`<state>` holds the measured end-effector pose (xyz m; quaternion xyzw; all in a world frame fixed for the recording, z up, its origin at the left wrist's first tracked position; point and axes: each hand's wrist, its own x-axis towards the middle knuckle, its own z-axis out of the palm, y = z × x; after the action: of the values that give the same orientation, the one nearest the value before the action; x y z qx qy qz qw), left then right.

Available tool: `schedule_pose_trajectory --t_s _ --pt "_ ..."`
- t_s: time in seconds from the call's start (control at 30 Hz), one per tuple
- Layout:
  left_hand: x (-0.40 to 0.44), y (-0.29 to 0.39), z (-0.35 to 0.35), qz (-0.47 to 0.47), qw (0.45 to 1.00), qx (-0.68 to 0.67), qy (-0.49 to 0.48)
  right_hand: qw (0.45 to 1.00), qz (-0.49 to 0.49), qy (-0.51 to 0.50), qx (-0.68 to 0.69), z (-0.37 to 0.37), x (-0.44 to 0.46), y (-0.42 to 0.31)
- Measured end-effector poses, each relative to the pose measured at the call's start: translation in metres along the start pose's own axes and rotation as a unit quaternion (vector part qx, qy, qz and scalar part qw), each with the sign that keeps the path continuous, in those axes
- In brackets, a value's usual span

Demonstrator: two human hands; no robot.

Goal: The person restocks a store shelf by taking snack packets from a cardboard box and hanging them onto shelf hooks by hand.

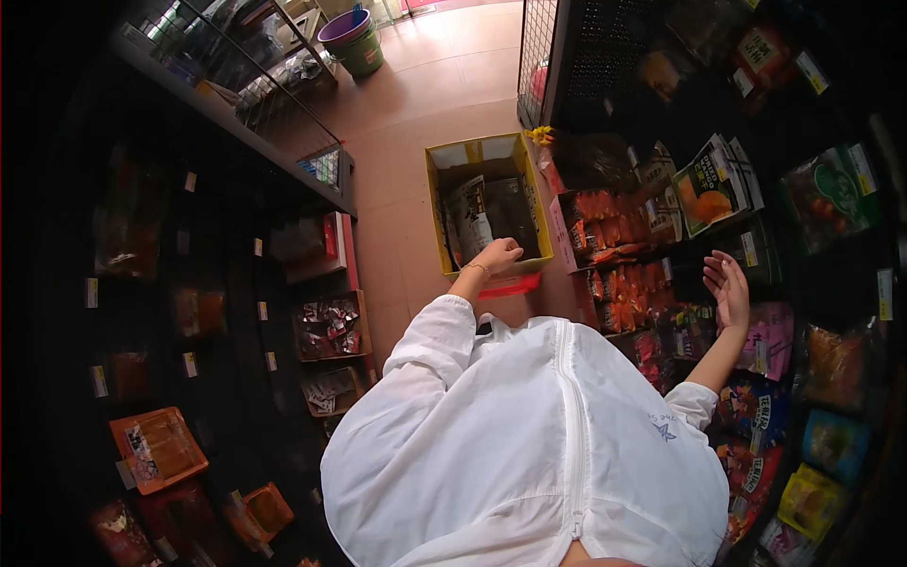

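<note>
A yellow-edged cardboard box (542, 219) stands on the floor in front of me, with plastic packets (470, 215) inside. My left hand (497, 254) is over the box's near edge, its fingers curled together; what they hold, if anything, is hidden. Off to the right, my right hand (726, 291) is raised beside the shelf goods, fingers apart and holding nothing. Nearest to it are a dried mango packet (709, 189) above and a pink packet (770, 333) below.
Dark shelves with hanging packets and price tags line both sides. Red packets (605, 227) fill boxes right of the carton. At left are a box of small sachets (329, 326) and an orange tray (159, 448). Green and purple buckets (354, 45) stand on the tiled floor (392, 170) farther off.
</note>
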<state>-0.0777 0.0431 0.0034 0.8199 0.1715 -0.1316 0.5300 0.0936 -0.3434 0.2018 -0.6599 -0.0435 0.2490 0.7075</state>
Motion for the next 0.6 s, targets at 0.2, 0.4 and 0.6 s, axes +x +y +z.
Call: schedule_pose_trajectory --t_s 0.2,0.4,0.6 --pt "0.021 -0.018 -0.012 -0.113 0.974 0.189 -0.048 0.997 0.045 0.064 -0.01 -0.001 -0.046 0.025" --pt "0.041 -0.02 -0.016 -0.216 0.929 0.263 -0.146 0.992 0.033 0.124 0.018 0.0 -0.091 0.034" --pt "0.046 -0.03 -0.022 -0.233 0.938 0.246 -0.078 0.981 0.023 0.189 0.033 -0.013 -0.131 0.05"
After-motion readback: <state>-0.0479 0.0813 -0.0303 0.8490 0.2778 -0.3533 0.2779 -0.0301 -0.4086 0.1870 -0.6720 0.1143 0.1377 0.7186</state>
